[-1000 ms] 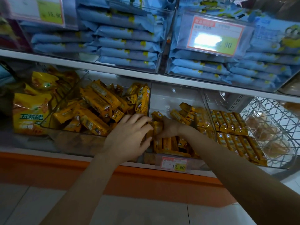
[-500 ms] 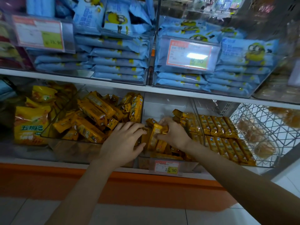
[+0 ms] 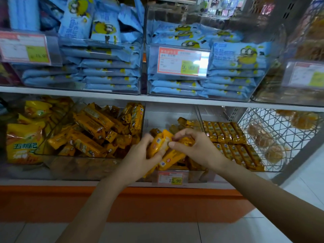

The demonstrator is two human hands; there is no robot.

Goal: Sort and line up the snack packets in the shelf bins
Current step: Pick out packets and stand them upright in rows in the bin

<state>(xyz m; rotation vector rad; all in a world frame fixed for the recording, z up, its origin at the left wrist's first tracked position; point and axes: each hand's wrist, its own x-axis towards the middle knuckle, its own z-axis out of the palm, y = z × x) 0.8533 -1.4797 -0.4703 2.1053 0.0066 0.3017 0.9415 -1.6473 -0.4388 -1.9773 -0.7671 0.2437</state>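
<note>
Together, left hand (image 3: pixel 140 156) and right hand (image 3: pixel 198 149) fingers pinch one yellow packet (image 3: pixel 158 143).

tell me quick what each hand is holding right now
Left hand: closed, grips yellow packets.
Right hand: closed, pinches a packet.

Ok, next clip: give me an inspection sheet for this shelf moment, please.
Surface: lower shelf carrying clear bins; middle bin partly filled.
Job's things: yellow packets held over the middle bin; left bin's packets jumbled; right bin's packets lined in rows.
Clutter: price tag clipped on the middle bin's front.
Grippers: left hand grips the held packets; right hand pinches them from the other side.
Cables: nothing seen.
Surroundings: blue packets stacked on the shelf above; wire basket at right; tiled floor below.
</note>
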